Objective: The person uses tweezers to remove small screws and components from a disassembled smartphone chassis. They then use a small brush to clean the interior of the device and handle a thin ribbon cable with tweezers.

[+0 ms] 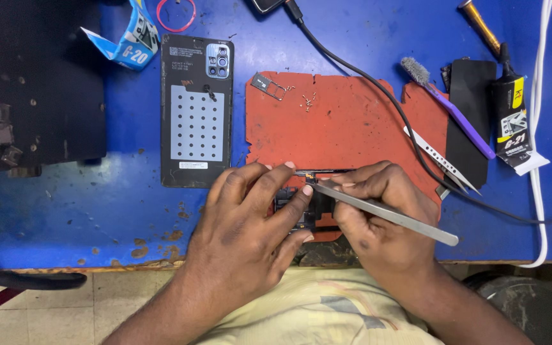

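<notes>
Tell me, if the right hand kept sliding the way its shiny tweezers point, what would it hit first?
The right hand aims its long silver metal tweezers up and leftward. Their tip already sits at the opened black phone, right beside the left hand fingertips, so probably those fingers come first; depth is hard to judge.

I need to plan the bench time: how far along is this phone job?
Done: back cover off, screws and SIM tray laid on the red mat. In hand: left hand steadies the opened phone; right hand works tweezers inside. Left: reassembly.
</notes>
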